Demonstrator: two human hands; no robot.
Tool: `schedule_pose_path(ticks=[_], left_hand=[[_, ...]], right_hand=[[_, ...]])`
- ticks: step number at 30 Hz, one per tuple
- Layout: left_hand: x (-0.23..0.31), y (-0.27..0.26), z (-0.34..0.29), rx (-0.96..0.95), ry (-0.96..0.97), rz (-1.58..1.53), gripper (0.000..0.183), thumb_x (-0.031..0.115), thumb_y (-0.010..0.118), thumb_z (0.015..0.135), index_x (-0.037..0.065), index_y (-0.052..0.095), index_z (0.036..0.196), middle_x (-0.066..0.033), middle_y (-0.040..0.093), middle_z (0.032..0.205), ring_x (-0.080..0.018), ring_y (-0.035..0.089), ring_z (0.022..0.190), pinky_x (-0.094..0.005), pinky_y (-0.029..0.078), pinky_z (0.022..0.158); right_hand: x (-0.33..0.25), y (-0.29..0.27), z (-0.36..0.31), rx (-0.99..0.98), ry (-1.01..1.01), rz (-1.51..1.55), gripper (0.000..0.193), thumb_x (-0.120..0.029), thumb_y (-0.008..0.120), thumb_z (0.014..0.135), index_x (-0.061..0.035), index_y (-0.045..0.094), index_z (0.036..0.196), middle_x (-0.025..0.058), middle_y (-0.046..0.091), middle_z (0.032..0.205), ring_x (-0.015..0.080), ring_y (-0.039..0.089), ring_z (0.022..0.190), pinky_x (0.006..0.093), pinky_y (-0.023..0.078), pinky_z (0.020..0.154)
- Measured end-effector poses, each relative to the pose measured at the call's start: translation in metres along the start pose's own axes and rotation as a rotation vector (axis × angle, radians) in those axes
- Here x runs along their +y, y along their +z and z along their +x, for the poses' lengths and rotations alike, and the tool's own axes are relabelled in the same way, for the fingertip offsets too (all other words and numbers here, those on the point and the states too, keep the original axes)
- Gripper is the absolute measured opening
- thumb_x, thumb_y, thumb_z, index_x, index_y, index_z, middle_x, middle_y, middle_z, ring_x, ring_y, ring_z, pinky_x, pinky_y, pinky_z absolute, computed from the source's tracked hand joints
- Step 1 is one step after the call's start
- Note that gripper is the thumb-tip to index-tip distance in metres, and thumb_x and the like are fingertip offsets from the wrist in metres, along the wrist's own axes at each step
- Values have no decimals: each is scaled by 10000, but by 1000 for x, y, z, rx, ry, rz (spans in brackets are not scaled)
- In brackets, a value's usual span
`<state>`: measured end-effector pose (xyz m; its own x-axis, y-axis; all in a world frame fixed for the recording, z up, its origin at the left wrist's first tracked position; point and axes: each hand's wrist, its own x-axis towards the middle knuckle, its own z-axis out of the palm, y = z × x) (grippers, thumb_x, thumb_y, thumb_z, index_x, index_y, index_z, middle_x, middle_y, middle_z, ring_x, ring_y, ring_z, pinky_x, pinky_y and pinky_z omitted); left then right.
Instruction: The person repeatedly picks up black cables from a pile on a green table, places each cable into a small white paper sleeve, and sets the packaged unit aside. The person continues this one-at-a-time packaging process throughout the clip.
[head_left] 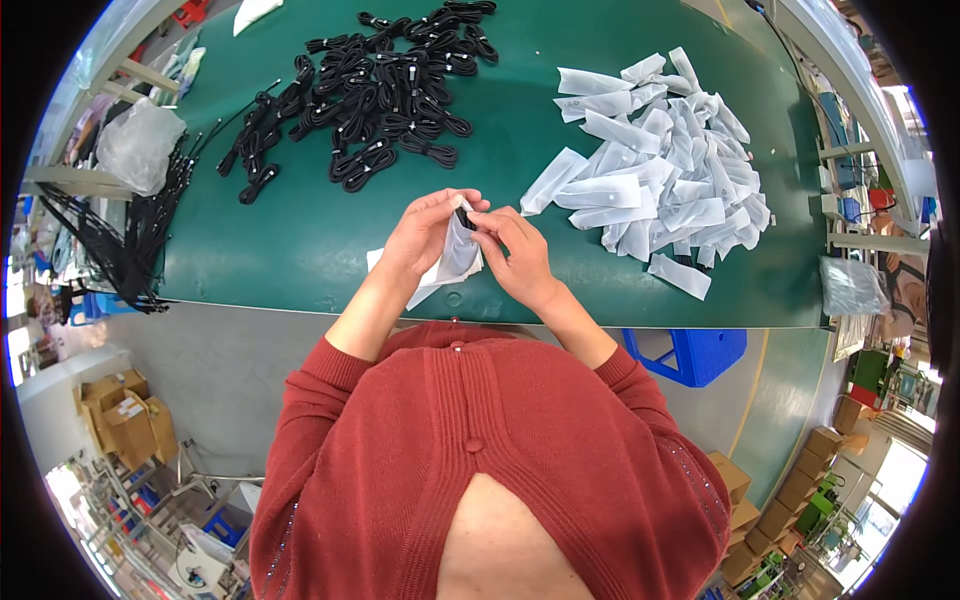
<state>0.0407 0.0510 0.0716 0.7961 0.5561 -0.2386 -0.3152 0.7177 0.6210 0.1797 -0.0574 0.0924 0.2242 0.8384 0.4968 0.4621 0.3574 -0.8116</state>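
Note:
Near the front edge of the green table, my left hand (pixel 425 235) grips a translucent white plastic bag (pixel 457 258) close to its mouth. The fingers of my right hand (pixel 520 255) pinch a black cable bundle (pixel 464 216), which is partly inside that bag. More flat white bags (pixel 422 294) lie beneath my hands; how many cannot be made out. Beyond my left hand spreads a heap of coiled black cables (pixel 400 85), each tied in the middle. To the right of my right hand is a pile of filled white bags (pixel 650 165).
Long black cables (pixel 135 240) hang over the table's left edge beside a clear plastic bag (pixel 142 145). A blue stool (pixel 690 357) stands under the front right edge. Metal frame posts (pixel 865 241) rise along the right side. Cardboard boxes (pixel 130 420) sit on the floor at left.

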Motion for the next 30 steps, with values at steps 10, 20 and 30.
schedule_pose_path(ticks=[10, 20, 30], left_hand=[[5, 11, -3, 128, 16, 215, 141, 137, 622, 931, 1, 615, 968, -74, 629, 1105, -178, 616, 997, -333, 518, 863], [-55, -53, -39, -3, 396, 1698, 235, 113, 745, 757, 73, 608, 945, -104, 562, 961, -304, 566, 943, -390, 485, 801], [-72, -65, -37, 156, 444, 1625, 101, 59, 703, 774, 29, 619, 821, -113, 602, 838, -313, 603, 810, -384, 504, 701]], right_hand=[[-20, -53, 25, 155, 147, -47, 80, 6, 534, 920, -20, 598, 961, 94, 579, 894, 205, 591, 804, 298, 469, 711], [73, -4, 49, 101, 59, -502, 315, -45, 670, 778, -85, 635, 1088, 155, 553, 1060, 344, 551, 1016, 437, 467, 871], [139, 79, 56, -319, 165, -591, 278, -107, 658, 799, -73, 549, 1053, 164, 641, 1035, 333, 618, 906, 439, 506, 765]])
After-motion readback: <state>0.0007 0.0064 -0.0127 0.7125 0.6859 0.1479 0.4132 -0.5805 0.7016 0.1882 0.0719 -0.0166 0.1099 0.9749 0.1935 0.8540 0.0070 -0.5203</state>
